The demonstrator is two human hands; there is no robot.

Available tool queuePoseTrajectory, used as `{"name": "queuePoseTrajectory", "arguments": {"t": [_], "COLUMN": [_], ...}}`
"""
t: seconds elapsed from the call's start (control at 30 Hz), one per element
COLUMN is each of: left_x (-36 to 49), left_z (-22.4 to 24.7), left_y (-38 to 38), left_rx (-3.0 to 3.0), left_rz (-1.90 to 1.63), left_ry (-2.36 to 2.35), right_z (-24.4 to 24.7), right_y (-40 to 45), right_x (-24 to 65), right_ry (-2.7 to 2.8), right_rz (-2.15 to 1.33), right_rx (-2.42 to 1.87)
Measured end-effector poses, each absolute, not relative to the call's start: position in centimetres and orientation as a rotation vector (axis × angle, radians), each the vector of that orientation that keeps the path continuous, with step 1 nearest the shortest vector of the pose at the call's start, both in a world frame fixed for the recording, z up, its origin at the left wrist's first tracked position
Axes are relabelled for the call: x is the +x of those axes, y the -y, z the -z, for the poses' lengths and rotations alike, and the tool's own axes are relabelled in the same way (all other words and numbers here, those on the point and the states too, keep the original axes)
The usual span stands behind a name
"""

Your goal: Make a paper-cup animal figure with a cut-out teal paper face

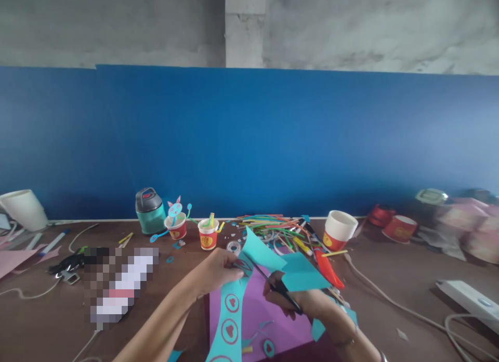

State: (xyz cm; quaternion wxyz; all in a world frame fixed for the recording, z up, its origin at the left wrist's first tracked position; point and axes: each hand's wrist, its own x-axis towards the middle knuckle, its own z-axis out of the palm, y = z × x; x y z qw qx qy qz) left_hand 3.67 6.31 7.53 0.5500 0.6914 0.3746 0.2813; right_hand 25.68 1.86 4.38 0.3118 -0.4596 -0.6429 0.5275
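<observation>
- Turquoise paper strip [231, 317]: above the purple sheet [268, 312], front and centre of the counter [390, 320]; it runs from the lower edge of view up to the left hand [214, 273]. Dark red hearts inside circles drawn along it; a pointed outline drawn near the upper end.
- Left hand: thumb and fingers pinching the strip's upper part beside that outline.
- Right hand [310, 302]: fingers curled round the handles of the black scissors [279, 286]. Blades point up and left, against the turquoise paper; cannot tell how far apart they stand.
- Turquoise piece [304, 272] just beside the scissors, over the right hand's side. Small cut-out circle with heart [268, 347] low on the purple sheet.
- Beyond the hands: tape roll [234, 247] near the left fingers; heap of coloured strips [268, 227] toward the back, too tangled to sort; red-handled tool [329, 268] to the right of the scissors.
- Left of the tape roll: red-and-white paper cup [208, 237] with green and yellow bits standing in it; next to it, a second cup [177, 229] bearing a turquoise cat-face cut-out [175, 210].
- Teal container with grey lid [151, 216] just beside the cat cup.
- Right of the heap: upright stacked paper cups [340, 229]; farther right, a red cup [400, 229].
- Pale cable [390, 300] crosses the right side toward a white box [468, 299].
- Blue partition [249, 138] stands behind everything.
</observation>
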Motion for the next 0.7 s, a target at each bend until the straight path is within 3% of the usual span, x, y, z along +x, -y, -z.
{"name": "queuePoseTrajectory", "arguments": {"t": [0.17,0.47,0.7], "left_x": [3.6,2.6,0.2], "left_z": [-7.1,-7.0,-8.4], "left_y": [-6.6,-7.4,-8.0], "left_rx": [1.734,1.636,1.519], "left_rz": [-0.572,-0.422,-0.679], "left_ry": [-0.856,-0.936,-0.964], "right_z": [-6.0,-2.7,-2.3], "right_y": [-1.3,-2.9,-2.9], "right_x": [24.9,25.7,26.2], "right_ry": [1.747,1.783,1.692], "right_rz": [-1.397,-1.426,-1.572], "right_rx": [-1.295,-1.407,-1.309]}}
